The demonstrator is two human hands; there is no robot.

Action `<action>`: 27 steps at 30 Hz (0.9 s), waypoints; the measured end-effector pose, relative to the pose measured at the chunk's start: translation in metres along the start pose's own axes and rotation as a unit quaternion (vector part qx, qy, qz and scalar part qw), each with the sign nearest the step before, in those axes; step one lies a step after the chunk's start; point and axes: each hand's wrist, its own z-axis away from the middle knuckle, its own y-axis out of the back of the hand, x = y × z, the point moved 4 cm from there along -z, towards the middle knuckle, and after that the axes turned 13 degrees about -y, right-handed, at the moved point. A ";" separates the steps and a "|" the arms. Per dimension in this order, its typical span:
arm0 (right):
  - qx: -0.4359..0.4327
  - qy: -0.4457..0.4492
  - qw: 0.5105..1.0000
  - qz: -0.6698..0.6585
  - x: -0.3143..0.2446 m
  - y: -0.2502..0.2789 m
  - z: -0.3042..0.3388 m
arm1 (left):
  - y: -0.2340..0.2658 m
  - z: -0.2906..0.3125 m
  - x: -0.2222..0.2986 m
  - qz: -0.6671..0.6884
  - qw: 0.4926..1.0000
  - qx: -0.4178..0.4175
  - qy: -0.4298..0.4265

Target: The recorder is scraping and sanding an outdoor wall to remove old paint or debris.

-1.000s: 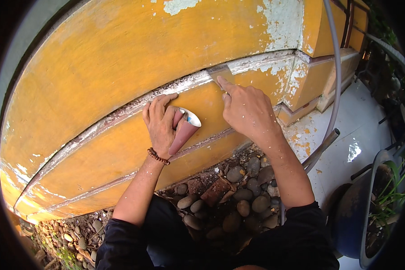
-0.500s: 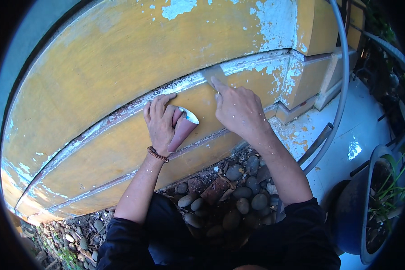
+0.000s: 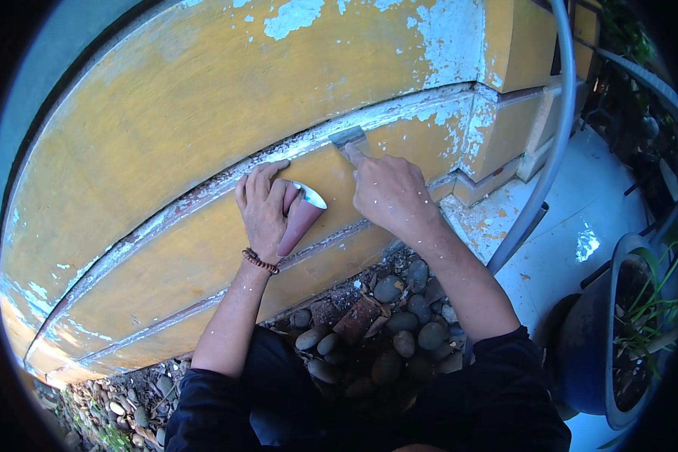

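My right hand (image 3: 394, 193) grips a putty knife (image 3: 347, 136), its forefinger stretched along the flat metal blade. The blade lies at the lower side of a pale, flaking ledge (image 3: 399, 111) that curves across the yellow wall (image 3: 203, 102). My palm and fingers hide the knife's handle. To the left, my left hand (image 3: 261, 215) rests its fingertips on the wall just under the ledge. Between its thumb and fingers it holds a curled sheet of sandpaper (image 3: 301, 226), maroon outside and white inside. A beaded bracelet (image 3: 260, 261) circles the left wrist.
Peeled patches (image 3: 294, 16) show pale blue on the wall. Rounded stones (image 3: 388, 290) and a broken brick (image 3: 356, 319) lie at its foot. On the right, a grey hose (image 3: 554, 162) hangs above white tiles (image 3: 572, 196), near a blue plant pot (image 3: 591, 354).
My right hand has moved slightly left and down, and the blade has come from the ledge onto the yellow paint beneath. The left hand keeps its place with the sandpaper.
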 end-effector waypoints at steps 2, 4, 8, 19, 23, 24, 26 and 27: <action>-0.010 -0.007 1.000 0.007 -0.003 -0.005 0.002 | -0.002 0.003 0.001 0.013 1.000 0.007 0.003; -0.003 -0.011 1.000 0.018 -0.003 -0.001 0.000 | -0.002 0.002 -0.001 -0.001 1.000 -0.001 0.012; -0.029 -0.028 0.999 0.017 -0.004 -0.010 0.002 | 0.002 0.001 0.000 0.006 1.000 0.010 0.012; -0.075 -0.012 0.997 0.028 -0.001 0.007 -0.001 | 0.005 0.007 -0.002 0.013 1.000 0.002 0.018; -0.065 -0.029 0.997 0.005 0.006 0.008 -0.003 | 0.006 0.005 -0.003 0.024 1.000 0.005 0.017; -0.082 -0.021 0.996 0.016 0.010 0.003 -0.003 | 0.006 0.003 -0.003 0.026 1.000 0.003 0.017; -0.081 -0.022 0.996 0.009 0.020 0.003 -0.003 | 0.004 0.003 -0.001 0.021 1.000 0.009 0.015; -0.078 -0.020 0.997 0.003 0.023 0.004 -0.004 | 0.003 0.002 0.000 0.024 1.000 0.001 0.014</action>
